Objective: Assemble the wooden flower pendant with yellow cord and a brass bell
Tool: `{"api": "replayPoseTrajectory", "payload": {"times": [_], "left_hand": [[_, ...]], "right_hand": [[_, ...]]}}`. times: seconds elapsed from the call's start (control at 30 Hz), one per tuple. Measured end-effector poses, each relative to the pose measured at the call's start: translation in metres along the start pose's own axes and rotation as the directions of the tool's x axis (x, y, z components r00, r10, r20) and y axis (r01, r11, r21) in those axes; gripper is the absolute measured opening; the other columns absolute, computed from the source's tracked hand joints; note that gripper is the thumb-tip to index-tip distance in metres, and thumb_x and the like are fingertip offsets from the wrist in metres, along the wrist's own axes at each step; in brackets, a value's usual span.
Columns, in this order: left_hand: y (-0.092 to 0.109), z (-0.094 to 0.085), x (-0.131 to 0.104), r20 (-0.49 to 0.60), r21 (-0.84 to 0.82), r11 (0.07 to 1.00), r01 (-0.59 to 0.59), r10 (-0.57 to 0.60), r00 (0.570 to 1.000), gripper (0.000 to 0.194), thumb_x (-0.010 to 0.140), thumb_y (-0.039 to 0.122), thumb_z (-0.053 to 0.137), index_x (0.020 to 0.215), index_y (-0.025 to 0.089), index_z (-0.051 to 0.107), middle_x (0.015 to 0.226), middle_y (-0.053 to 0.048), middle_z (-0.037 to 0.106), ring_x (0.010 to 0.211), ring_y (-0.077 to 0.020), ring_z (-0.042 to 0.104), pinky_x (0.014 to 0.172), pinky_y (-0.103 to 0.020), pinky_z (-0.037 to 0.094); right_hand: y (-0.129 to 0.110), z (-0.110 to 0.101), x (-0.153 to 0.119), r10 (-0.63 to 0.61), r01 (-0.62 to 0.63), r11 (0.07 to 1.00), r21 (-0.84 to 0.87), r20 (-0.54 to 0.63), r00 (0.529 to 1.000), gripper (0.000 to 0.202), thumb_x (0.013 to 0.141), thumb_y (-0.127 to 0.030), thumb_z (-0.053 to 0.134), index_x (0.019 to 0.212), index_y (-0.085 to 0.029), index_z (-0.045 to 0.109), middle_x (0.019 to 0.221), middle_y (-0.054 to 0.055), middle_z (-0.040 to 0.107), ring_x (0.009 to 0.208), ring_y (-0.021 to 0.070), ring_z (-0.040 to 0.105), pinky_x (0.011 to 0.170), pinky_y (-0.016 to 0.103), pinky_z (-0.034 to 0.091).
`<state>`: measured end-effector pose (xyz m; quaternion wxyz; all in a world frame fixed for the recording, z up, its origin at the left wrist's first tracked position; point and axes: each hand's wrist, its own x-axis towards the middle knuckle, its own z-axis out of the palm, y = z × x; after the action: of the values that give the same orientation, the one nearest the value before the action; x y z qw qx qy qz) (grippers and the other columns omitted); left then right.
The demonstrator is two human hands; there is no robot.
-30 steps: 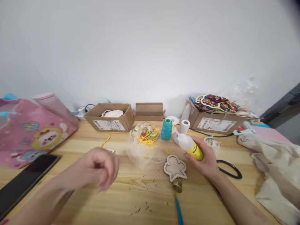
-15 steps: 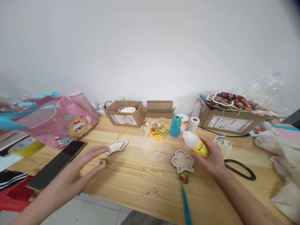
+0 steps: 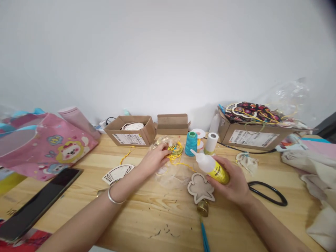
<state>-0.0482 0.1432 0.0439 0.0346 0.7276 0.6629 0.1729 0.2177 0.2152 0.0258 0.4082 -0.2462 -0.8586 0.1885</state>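
In my right hand (image 3: 232,180) is a glue bottle (image 3: 211,166) with a yellow label, tilted so its white nozzle points up and left. Just left of it lies a flower-shaped wooden frame (image 3: 201,188) with a brass bell (image 3: 202,208) and a teal tassel (image 3: 204,236) below. My left hand (image 3: 156,158) reaches over a clear plastic bag (image 3: 168,180), fingers slightly apart at the bundle of yellow and green cords (image 3: 176,149). Its fingertips are partly hidden. Left of that forearm rests a fan-shaped wooden piece (image 3: 115,174) with a yellow cord (image 3: 126,156).
Behind stand a teal thread spool (image 3: 191,145), a white roll (image 3: 212,141) and cardboard boxes (image 3: 128,139). A phone (image 3: 39,203) and pink bag (image 3: 57,147) occupy the left. A black loop (image 3: 267,191) and beige cloth (image 3: 312,185) lie right.
My left hand has moved right from beside the fan-shaped piece to the cords in the plastic bag. My right hand still holds the glue bottle. The view has shifted slightly.
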Motion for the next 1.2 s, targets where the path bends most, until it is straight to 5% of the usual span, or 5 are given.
{"api": "replayPoseTrajectory", "payload": {"times": [0.2,0.4,0.67,1.2], "left_hand": [[-0.012,0.003,-0.02,-0.196,-0.16,0.969,0.188,-0.218,0.956,0.022,0.08,0.02,0.045,0.098,0.019,0.056,0.105,-0.007,0.052,0.071,-0.0126,0.055,0.07,-0.028,0.045],[-0.021,0.005,-0.018,-0.116,-0.02,0.989,0.15,-0.151,0.982,0.022,0.079,0.019,0.044,0.086,0.017,0.064,0.099,-0.007,0.052,0.086,-0.0176,0.053,0.075,-0.03,0.043],[-0.017,-0.003,0.006,-0.027,0.135,0.989,0.066,-0.063,0.998,0.02,0.077,0.016,0.045,0.078,0.016,0.065,0.081,-0.007,0.053,0.078,-0.0178,0.052,0.071,-0.029,0.041],[-0.021,0.0,0.009,-0.028,0.216,0.975,0.055,-0.05,0.998,0.019,0.079,0.023,0.05,0.083,0.017,0.068,0.079,-0.006,0.058,0.075,-0.0159,0.053,0.067,-0.026,0.04]], "right_hand": [[0.002,0.002,-0.002,-0.013,0.013,0.999,-0.029,0.006,1.0,0.043,0.068,-0.034,0.061,0.108,-0.023,0.05,0.092,0.005,0.066,0.077,0.0215,0.064,0.066,0.03,0.051],[0.002,0.003,-0.003,-0.023,0.024,0.999,-0.031,0.014,1.0,0.044,0.068,-0.033,0.061,0.109,-0.023,0.048,0.091,0.005,0.066,0.076,0.0209,0.064,0.064,0.03,0.051],[0.002,0.003,-0.001,-0.034,0.034,0.998,-0.052,0.006,0.999,0.043,0.069,-0.034,0.061,0.108,-0.022,0.048,0.091,0.006,0.066,0.076,0.0213,0.064,0.064,0.03,0.051],[0.0,0.002,0.0,-0.045,0.046,0.999,-0.027,0.035,0.998,0.043,0.07,-0.032,0.061,0.11,-0.022,0.046,0.093,0.006,0.065,0.078,0.0199,0.063,0.066,0.029,0.051]]}}
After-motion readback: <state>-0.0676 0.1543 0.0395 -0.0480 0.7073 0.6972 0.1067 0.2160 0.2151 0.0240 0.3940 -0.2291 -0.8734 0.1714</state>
